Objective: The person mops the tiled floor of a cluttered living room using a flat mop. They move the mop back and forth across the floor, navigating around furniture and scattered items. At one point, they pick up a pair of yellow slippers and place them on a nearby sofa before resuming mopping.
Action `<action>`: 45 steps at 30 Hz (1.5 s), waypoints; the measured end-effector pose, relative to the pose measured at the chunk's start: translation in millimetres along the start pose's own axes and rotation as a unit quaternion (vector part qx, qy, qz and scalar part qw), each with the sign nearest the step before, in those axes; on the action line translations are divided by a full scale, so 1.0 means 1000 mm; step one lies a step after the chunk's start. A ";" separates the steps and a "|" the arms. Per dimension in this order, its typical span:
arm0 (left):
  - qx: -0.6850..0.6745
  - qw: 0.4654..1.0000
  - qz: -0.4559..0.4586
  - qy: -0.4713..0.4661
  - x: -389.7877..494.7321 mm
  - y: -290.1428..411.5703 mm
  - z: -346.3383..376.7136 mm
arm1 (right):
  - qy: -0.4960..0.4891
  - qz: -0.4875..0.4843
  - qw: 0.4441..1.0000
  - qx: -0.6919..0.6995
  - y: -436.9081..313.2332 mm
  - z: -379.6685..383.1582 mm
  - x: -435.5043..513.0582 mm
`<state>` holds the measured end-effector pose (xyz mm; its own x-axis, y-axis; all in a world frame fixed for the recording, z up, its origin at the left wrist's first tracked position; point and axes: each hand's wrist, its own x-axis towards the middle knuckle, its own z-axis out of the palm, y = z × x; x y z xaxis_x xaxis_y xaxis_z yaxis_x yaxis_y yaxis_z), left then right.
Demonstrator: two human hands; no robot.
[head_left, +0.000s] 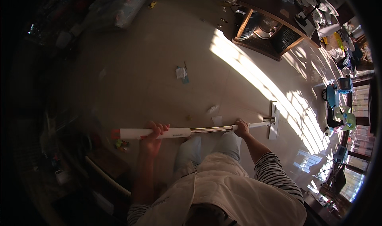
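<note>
A flat mop with a metal and white pole (pixel 211 130) lies across my front, roughly level with my thighs in the view. My left hand (pixel 155 132) is closed around its thick white grip, near the red-marked end. Further along, my right hand (pixel 241 128) holds the pole just past the shiny metal section. The mop's flat white head (pixel 274 120) is on the floor to the right, at the edge of a sunlit strip. Crumpled white scraps (pixel 213 108) and a pale piece of paper (pixel 217 120) lie on the floor near the pole.
A white and blue scrap (pixel 181 73) lies ahead on the floor. A wooden table with a lower shelf (pixel 277 51) stands at the upper right. Ride-on toys (pixel 331 96) are at the far right. A small green toy (pixel 121 144) is at the left, a yellow object (pixel 152 4) further off.
</note>
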<state>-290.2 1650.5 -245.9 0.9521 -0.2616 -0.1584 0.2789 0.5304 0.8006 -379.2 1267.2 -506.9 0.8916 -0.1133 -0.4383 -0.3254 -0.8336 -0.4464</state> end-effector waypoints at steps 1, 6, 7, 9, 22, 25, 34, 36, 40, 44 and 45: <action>0.011 1.000 0.012 0.004 -0.003 0.039 -0.013 | -0.001 -0.031 1.000 0.000 -0.042 0.008 0.001; 0.152 0.977 0.142 -0.052 -0.018 0.242 -0.039 | 0.104 -0.139 0.976 0.131 -0.272 0.016 0.019; 0.168 0.967 0.168 -0.096 -0.022 0.278 -0.036 | 0.089 -0.158 0.973 0.146 -0.314 0.010 0.024; 0.211 0.946 0.222 -0.104 -0.049 0.338 -0.024 | 0.087 -0.213 0.952 0.203 -0.389 -0.003 0.029; 0.296 0.892 0.317 -0.124 -0.070 0.325 0.010 | 0.025 -0.277 0.949 0.146 -0.366 -0.039 0.029; 0.247 0.922 0.294 -0.057 -0.065 0.274 0.008 | 0.001 -0.224 0.966 0.127 -0.300 -0.032 -0.002; 0.067 0.991 -0.113 -0.005 -0.059 0.000 -0.006 | 0.025 0.095 0.995 0.022 -0.003 0.066 -0.124; 0.047 0.978 -0.201 -0.023 -0.063 -0.020 0.000 | 0.030 0.169 0.985 0.010 0.016 0.072 -0.151; 0.081 0.971 -0.180 -0.135 -0.027 0.007 -0.027 | 0.023 0.210 0.977 0.014 -0.026 0.087 -0.146; 0.158 0.977 -0.052 -0.135 0.047 0.137 -0.056 | 0.070 0.100 0.985 0.124 -0.163 0.077 -0.079; 0.164 0.969 -0.008 -0.184 0.064 0.182 -0.049 | 0.127 0.052 0.978 0.159 -0.205 0.071 -0.058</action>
<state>-172.4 1770.2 -138.9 0.8222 -0.5692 -0.0050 0.1818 0.2543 0.9499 -386.7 1483.5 -445.4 0.8850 -0.3529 -0.3037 -0.4634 -0.6044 -0.6480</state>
